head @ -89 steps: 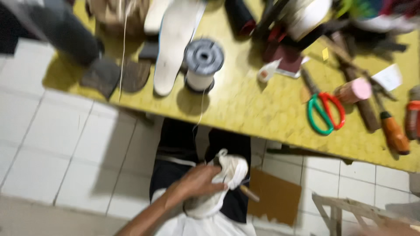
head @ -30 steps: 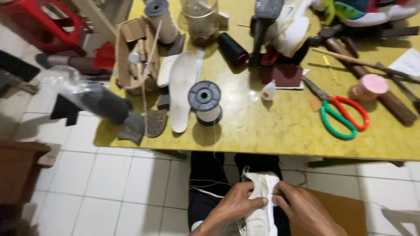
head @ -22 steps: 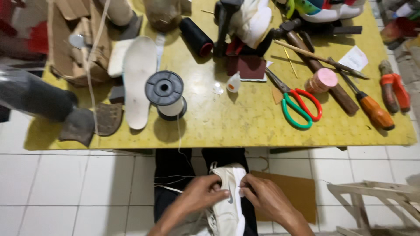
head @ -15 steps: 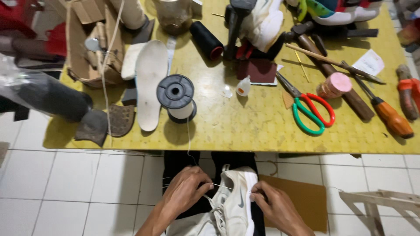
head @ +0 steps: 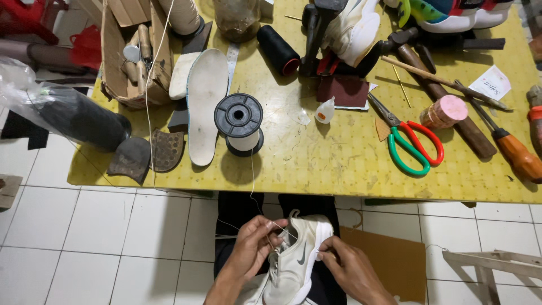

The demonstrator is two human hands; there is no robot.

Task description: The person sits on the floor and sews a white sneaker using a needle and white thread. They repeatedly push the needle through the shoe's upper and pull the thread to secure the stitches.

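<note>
A white sneaker (head: pixel 299 257) rests on my lap below the table edge. My left hand (head: pixel 255 244) grips its left side and pinches a thin white thread that runs up to a black spool (head: pixel 239 121) on the yellow table (head: pixel 333 161). My right hand (head: pixel 345 265) presses on the shoe's sole edge at the right, fingers closed as if on a small needle that I cannot make out.
On the table lie a white insole (head: pixel 205 101), red-and-green scissors (head: pixel 411 141), a black thread cone (head: pixel 278 49), a small glue bottle (head: pixel 323 110), screwdrivers (head: pixel 511 149), heel pieces (head: pixel 145 155) and a cardboard box (head: pixel 127 53). A cardboard sheet (head: pixel 389 260) lies on the white floor tiles.
Over the frames my right hand joined the left on the sneaker. The view has shifted and steadied over the table; both hands stay on the shoe with small changes of grip.
</note>
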